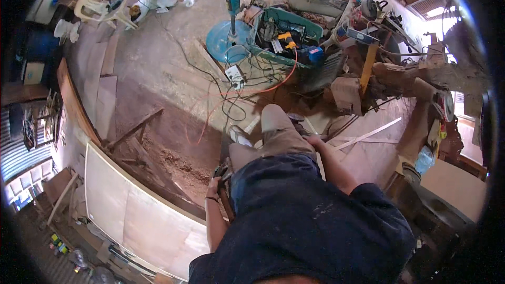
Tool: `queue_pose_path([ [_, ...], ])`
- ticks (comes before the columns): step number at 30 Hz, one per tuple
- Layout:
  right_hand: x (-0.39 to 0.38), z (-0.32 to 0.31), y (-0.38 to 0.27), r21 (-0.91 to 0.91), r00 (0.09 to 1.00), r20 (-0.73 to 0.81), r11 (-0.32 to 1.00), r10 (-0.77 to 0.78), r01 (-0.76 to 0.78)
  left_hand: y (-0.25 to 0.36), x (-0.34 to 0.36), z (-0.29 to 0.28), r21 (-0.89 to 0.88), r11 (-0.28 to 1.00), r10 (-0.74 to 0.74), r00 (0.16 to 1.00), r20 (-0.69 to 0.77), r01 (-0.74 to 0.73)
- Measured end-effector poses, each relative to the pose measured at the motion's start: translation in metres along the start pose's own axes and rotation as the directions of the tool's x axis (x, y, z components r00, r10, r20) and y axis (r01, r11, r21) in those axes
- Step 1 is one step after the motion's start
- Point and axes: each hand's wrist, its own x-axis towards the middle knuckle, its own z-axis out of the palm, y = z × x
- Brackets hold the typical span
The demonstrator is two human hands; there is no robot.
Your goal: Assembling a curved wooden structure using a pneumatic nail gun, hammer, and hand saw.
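Person seated, seen from above. Left hand (214, 186) low beside the left thigh, fingers bent at a dark object (221, 170); too small and shadowed to tell how firmly it is held or how far the fingers close. The dark object sits just beside the hip, near the floor's wood shavings (185, 169). Right hand (314, 142) against the outer right thigh; fingers partly hidden, opening and any hold cannot be told. Ahead on the floor: blue fan (231, 1), white power strip (235, 76), orange cord (281, 83), green bin (314, 31). Pale panel (142, 200) at left.
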Motion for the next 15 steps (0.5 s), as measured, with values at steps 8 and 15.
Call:
queue_pose_path([
  [8,0.050,-0.123,-0.130,0.375,0.964,-0.250,0.909,-0.090,0.182,0.069,-0.020,0.025,0.225,0.971,-0.038,0.982,-0.184,0.079],
  [15,0.301,-0.191,-0.203,0.767,0.947,-0.321,0.579,-0.029,0.278,0.080,-0.020,0.089,0.125,0.987,-0.074,0.969,-0.236,0.105],
])
